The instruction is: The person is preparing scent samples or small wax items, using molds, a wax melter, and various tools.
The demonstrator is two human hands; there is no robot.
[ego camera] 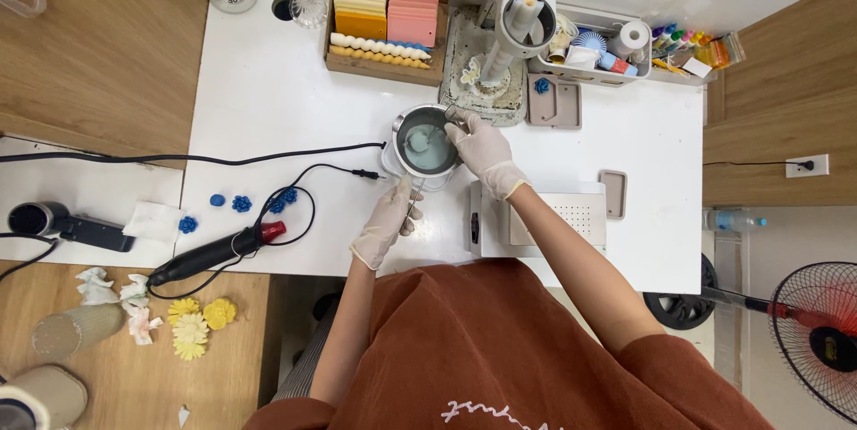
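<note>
A small metal pot [426, 146] with pale grey-blue liquid stands on the white table [268, 100], right in front of me. My left hand [389, 220], in a white glove, grips the pot's handle at its near side. My right hand [483, 153], also gloved, reaches over the pot's right rim and holds a thin stick [427, 138] that dips into the liquid.
A wooden tray of coloured wax slabs and twisted candles [386, 24] sits at the back. A black heat tool with a red tip [214, 251] and its cord lie left, near small blue flower shapes [241, 204]. A white scale [558, 220] is right of the pot.
</note>
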